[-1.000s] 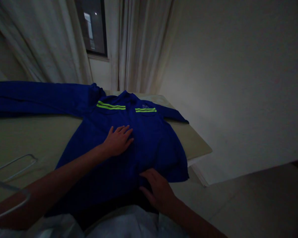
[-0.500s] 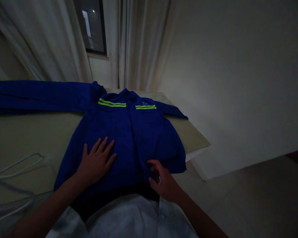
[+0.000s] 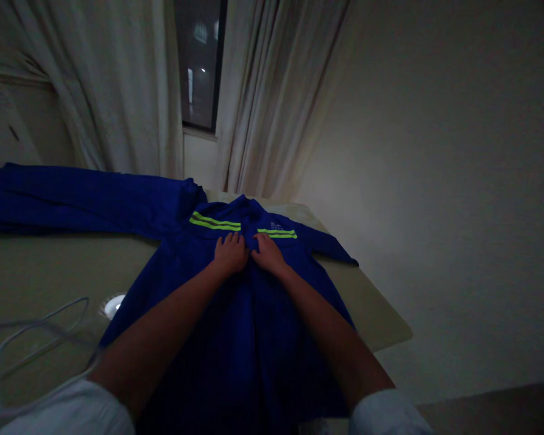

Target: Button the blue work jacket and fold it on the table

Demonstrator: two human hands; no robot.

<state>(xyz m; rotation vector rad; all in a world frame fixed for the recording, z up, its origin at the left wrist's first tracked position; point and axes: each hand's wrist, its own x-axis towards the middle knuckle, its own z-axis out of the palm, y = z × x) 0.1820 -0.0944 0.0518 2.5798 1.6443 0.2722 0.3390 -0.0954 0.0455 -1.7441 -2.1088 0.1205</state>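
A blue work jacket (image 3: 254, 326) with yellow-green reflective stripes (image 3: 215, 222) lies face up on a beige table (image 3: 49, 272). One sleeve (image 3: 81, 199) stretches far out to the left. My left hand (image 3: 230, 254) and my right hand (image 3: 268, 254) rest side by side on the upper chest, just below the stripes and on either side of the front seam. Their fingers lie flat on the cloth, pointing towards the collar, and hold nothing. Both forearms reach across the jacket's body.
A white wire hanger (image 3: 31, 338) lies on the table at the left, with a small round pale object (image 3: 111, 305) beside the jacket's hem. Pale curtains (image 3: 118, 90) and a dark window (image 3: 199, 60) stand behind. The table's right corner (image 3: 401, 331) meets a bare wall.
Both hands have slid up from the jacket's lower half to the chest and now lie close together. The view has tilted upward and moved nearer.
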